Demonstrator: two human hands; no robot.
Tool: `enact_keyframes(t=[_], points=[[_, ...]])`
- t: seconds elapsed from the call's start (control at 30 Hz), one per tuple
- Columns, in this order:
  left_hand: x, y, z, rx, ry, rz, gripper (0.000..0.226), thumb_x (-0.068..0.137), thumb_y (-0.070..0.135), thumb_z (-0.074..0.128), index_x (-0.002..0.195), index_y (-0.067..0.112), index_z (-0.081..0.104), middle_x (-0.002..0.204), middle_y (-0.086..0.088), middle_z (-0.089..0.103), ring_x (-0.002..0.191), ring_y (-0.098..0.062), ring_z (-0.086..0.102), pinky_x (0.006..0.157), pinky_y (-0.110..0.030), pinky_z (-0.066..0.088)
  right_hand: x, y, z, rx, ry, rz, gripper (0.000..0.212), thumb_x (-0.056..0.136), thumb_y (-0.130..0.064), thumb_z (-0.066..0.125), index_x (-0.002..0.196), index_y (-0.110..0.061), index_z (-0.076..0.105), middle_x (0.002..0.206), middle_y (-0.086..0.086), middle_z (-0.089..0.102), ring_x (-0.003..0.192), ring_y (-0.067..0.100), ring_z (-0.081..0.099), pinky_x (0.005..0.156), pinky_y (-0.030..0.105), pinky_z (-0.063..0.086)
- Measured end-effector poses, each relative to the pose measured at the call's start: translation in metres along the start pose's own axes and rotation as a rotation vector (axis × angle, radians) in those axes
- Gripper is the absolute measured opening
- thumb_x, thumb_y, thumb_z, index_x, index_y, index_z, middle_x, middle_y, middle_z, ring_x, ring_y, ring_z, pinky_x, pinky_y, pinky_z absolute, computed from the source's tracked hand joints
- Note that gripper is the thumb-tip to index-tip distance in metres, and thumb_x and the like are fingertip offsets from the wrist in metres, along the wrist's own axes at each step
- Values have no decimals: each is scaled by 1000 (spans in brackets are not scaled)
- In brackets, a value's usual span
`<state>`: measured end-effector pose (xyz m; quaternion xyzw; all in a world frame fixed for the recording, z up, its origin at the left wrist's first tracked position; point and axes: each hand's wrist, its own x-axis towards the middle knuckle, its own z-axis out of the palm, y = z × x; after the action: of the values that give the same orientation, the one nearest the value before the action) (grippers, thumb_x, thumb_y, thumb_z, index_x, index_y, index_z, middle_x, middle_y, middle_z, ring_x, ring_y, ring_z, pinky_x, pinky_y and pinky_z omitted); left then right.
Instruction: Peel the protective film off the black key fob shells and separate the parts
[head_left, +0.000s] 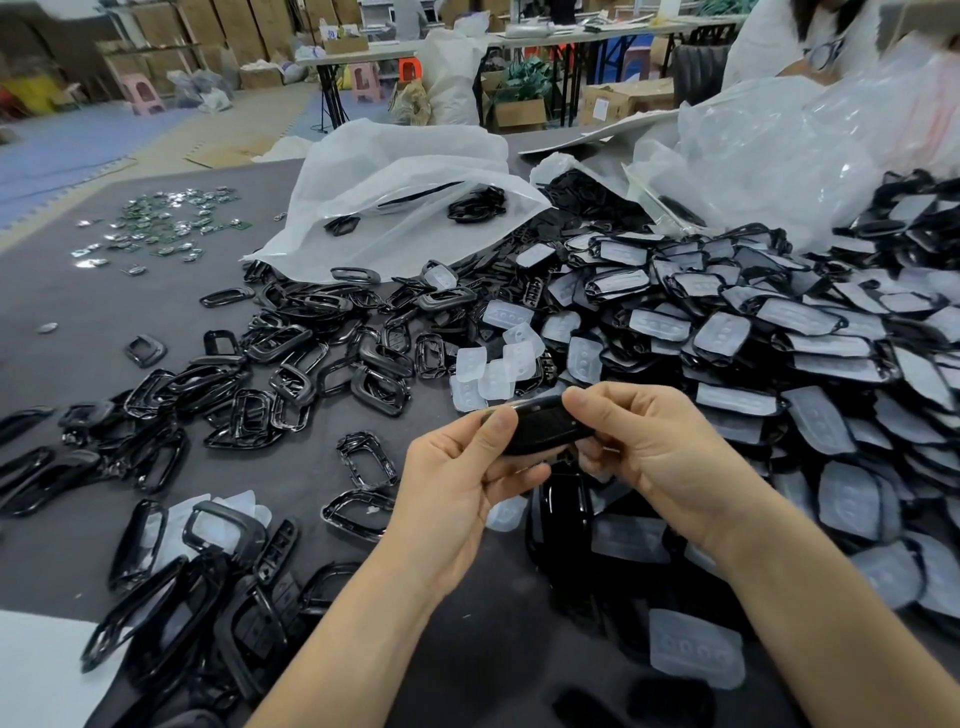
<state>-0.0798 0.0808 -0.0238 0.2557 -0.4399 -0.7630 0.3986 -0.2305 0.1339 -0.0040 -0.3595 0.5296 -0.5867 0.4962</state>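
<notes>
White bag (395, 208) lies open on table (62, 291), few black frames (475, 205) inside. Left hand (457, 467) and right hand (639, 447) both pinch black shell (545, 428) above table, in front of film-covered shell pile (753, 322). Film pieces (498, 364) just behind hands. Bare frames (291, 374) scattered left. Metal parts (166, 223) far left.

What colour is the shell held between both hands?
The shell is glossy black; head view.

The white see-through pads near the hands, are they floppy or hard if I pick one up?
Probably floppy: the white pads look thin and translucent, and they lie slumped over each other. They are likely very light, being so thin. Being flat, they should not roll.
</notes>
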Motion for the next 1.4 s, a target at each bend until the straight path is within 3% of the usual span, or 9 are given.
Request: enact_keyframes(t=[0.13,0.37,0.57,0.67,0.77,0.87,1.07,1.2,1.4], points=[[1,-5,-2,115,85,83,22,80,25,61,88,11,77,94,-14,75,83,-25,74,69,-23,57,1,2,-3,-334,121,-133,14,83,-21,71,80,-8,68,54,3,58,50,15,55,51,24,48],[-1,3,-7,529,96,355,16,78,33,64,85,38,77,79,6,74,71,-9,65,68,-19,49,0,-7,-6,-340,53,-346,18,79,4,71,78,-14,67,86,0,60,62,8,61,61,20,51],[2,2,-21,983,245,510,39,91,9,63,119,36,63,113,18,69,91,-12,67,82,-24,51,-4,-10,-11,-506,110,-523,17,75,4,75,77,-12,68,91,-2,64,83,12,65,78,26,56],[4,2,-28,1241,354,496,50,88,-2,59,129,25,60,102,-10,72,85,-41,64,78,-40,50,-3,-13,-19,-619,279,-631,12,76,2,75,80,-8,69,89,-3,64,83,8,63,76,16,52],[3,0,-30,1384,367,392,50,85,0,58,131,20,60,84,-11,66,79,-34,59,75,-40,46,0,-17,-38,-787,590,-712,8,79,0,74,82,-4,68,86,0,63,76,11,60,72,20,52],[1,-2,-26,1501,299,270,52,84,12,63,135,22,56,107,-7,68,103,-30,55,88,-44,46,0,-20,-61,-892,889,-703,6,81,2,71,84,-3,68,88,7,62,72,16,56,68,24,49],[2,-4,-25,1475,172,284,50,84,10,64,130,26,59,114,8,65,99,-15,51,82,-26,37,0,-19,-87,-939,1078,-519,13,84,9,61,92,0,68,100,14,59,81,20,55,77,30,49],[4,-5,-27,1315,163,324,48,83,1,68,123,26,64,97,16,64,87,-11,58,73,-18,40,2,-13,-89,-1054,1104,-420,14,84,6,60,91,-2,69,101,12,60,101,29,48,78,19,30],[6,-5,-28,1152,179,371,47,83,-4,68,118,26,67,81,4,62,77,-4,56,69,-6,41,2,-14,-84,-1064,1154,-421,14,83,3,59,86,-4,71,103,11,61,107,34,45,87,39,39]])
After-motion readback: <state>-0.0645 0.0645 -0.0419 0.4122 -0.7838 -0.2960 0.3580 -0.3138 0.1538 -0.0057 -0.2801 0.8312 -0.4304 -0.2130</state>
